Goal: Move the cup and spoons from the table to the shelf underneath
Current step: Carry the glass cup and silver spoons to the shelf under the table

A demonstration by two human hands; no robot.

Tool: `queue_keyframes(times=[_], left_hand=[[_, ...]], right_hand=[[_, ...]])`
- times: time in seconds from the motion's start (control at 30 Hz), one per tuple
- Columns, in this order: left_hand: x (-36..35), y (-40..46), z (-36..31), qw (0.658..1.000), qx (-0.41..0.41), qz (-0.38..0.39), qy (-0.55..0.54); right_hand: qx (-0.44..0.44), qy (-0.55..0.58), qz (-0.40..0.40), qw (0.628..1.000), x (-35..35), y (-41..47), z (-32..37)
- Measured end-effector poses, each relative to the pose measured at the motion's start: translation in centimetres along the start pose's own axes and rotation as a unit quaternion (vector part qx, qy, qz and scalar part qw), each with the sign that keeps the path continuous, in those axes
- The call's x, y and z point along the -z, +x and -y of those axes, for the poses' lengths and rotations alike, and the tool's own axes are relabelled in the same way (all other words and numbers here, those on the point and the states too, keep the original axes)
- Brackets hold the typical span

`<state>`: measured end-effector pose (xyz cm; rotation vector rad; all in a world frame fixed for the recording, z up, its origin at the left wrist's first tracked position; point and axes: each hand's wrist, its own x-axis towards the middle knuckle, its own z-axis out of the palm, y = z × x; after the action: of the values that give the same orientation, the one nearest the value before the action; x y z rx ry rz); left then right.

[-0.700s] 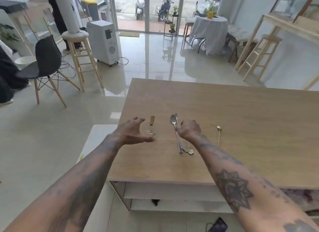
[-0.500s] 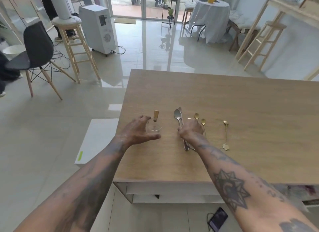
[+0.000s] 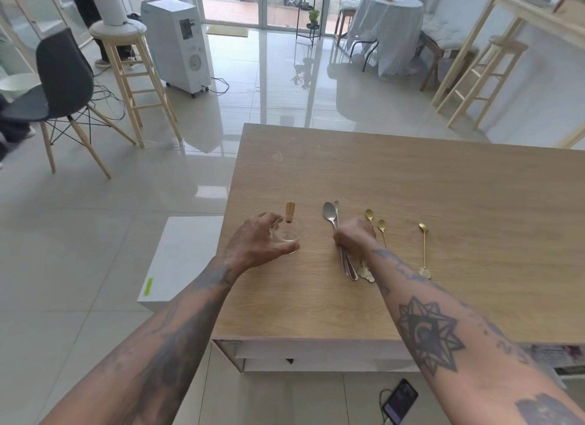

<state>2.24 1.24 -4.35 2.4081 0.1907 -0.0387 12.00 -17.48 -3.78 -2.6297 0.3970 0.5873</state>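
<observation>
A small clear glass cup (image 3: 289, 234) with a wooden handle stands on the wooden table (image 3: 443, 203). My left hand (image 3: 258, 242) curls around its left side, fingers touching the glass. Two silver spoons (image 3: 330, 214) lie side by side to the right, and my right hand (image 3: 354, 236) is closed over their handles. Two small gold spoons (image 3: 381, 226) lie just right of that hand, partly hidden by my wrist. A third gold spoon (image 3: 423, 250) lies apart, further right. The white shelf (image 3: 316, 359) shows under the table's near edge.
A white box (image 3: 177, 260) stands on the floor left of the table. A phone with a cable (image 3: 399, 401) lies on the floor near me. A black chair (image 3: 60, 86), wooden stools and a white appliance (image 3: 177, 41) stand further back.
The view has tilted down and come closer. My left hand has wrapped closer around the cup, and my right hand has settled onto the silver spoons' handles.
</observation>
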Motion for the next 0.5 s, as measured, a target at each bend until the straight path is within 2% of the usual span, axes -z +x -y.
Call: queue_keyframes(times=[0.2,0.5], left_hand=[[0.1,-0.3,0.1,1.0,0.0,-0.005,-0.008],[-0.3,-1.2,0.2,1.0,0.004,-0.023,-0.013]], right_hand=[[0.035,-0.027,0.041,0.998,-0.3,0.1,0.3],[0.024,0.003,-0.024,0.999,-0.5,-0.4,-0.4]])
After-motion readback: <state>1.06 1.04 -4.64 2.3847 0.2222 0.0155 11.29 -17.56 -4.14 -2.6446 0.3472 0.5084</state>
